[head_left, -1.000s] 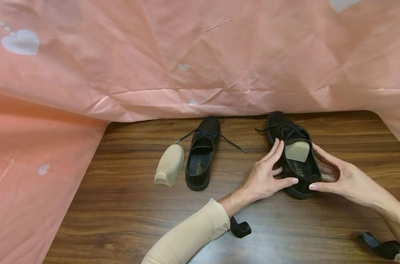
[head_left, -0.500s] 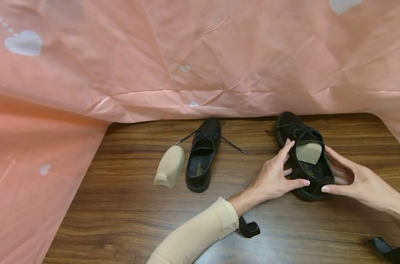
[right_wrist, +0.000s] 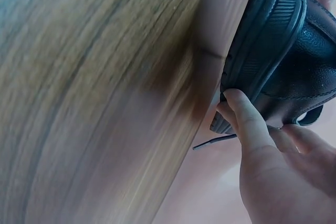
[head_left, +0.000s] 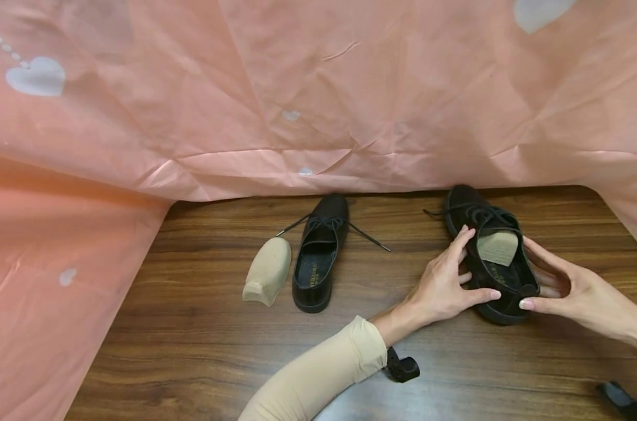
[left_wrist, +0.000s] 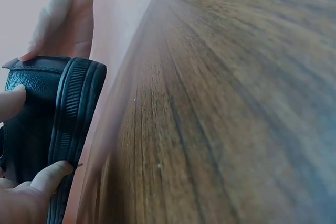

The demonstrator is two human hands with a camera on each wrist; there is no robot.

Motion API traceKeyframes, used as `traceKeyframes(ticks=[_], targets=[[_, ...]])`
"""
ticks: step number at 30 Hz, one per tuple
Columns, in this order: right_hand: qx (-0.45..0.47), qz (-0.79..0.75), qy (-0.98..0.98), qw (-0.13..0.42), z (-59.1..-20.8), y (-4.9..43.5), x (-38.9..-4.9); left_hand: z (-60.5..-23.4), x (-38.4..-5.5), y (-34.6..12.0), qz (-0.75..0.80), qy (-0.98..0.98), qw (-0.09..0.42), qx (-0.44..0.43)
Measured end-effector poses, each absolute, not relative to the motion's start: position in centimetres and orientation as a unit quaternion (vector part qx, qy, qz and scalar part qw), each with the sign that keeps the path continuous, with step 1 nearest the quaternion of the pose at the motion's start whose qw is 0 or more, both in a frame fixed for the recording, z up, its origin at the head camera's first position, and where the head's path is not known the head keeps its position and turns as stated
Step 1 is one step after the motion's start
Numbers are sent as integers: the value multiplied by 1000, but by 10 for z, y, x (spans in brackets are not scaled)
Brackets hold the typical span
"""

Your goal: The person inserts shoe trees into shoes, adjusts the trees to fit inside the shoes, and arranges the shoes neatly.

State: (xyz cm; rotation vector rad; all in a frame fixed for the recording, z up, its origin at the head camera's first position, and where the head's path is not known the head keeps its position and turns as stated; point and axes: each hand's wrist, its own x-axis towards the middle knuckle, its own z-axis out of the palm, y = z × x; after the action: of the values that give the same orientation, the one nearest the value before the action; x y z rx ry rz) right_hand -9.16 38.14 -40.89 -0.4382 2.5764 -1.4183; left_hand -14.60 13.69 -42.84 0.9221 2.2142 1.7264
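In the head view a black lace-up shoe (head_left: pixel 508 307) stands on the wooden surface at the right, toe pointing away. Inside its opening a cream shoe insert (head_left: pixel 498 248) shows; its front end is hidden under the upper. My left hand (head_left: pixel 445 286) holds the shoe's left side, thumb at the heel. On the opposite side my right hand (head_left: pixel 587 292) holds it, thumb also by the heel. The right wrist view has the right hand's fingers (right_wrist: pixel 249 121) against the sole edge. The left wrist view shows left fingertips (left_wrist: pixel 60 169) on the sole edge too.
A second black shoe (head_left: pixel 321 257), laces spread, stands left of centre. Beside it lies another cream insert (head_left: pixel 268 269). Black straps (head_left: pixel 402 368) hang near the wrists. A pink cloth with white hearts (head_left: pixel 297 117) rises behind and at the sides.
Both hands have moved the held shoe to the right, with the insert inside it. The other shoe and the loose insert have stayed in place.
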Motion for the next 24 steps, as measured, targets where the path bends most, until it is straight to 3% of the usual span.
traceKeyframes(ticks=[24], targets=[[-115, -453, 880, 86, -414, 413, -98, -429, -153, 171, 545, 777, 105, 296]])
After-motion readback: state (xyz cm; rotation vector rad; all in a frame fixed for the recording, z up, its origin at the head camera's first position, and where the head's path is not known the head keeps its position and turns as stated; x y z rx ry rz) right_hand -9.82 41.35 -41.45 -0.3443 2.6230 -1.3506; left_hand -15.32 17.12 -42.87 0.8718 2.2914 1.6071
